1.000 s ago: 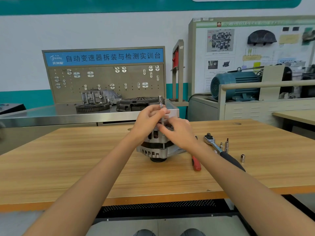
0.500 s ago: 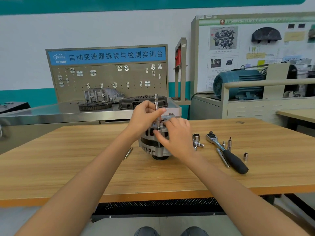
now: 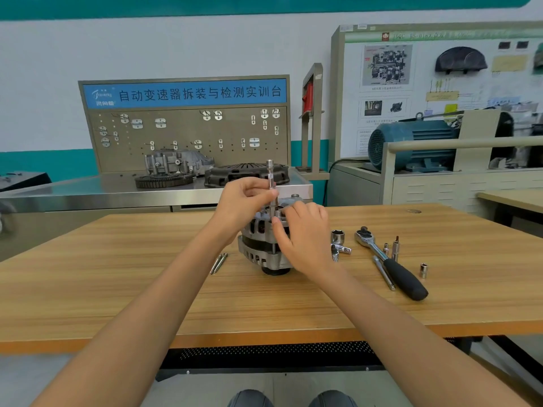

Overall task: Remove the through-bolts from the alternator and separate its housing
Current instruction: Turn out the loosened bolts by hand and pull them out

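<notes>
Alternator (image 3: 261,248) sits between hands: left hand (image 3: 245,201) pinching extension bar (image 3: 271,179), right hand (image 3: 305,233) gripping housing.

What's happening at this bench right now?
A person is taking an alternator apart on a wooden table. The left hand pinches an upright extension bar set on top of the alternator, apparently on a through-bolt. The right hand rests on the housing's right side. Two loose bolts lie just left of the alternator, so some seem already out. To the right lie a ratchet and a few sockets. The housing is not yet separated.
</notes>
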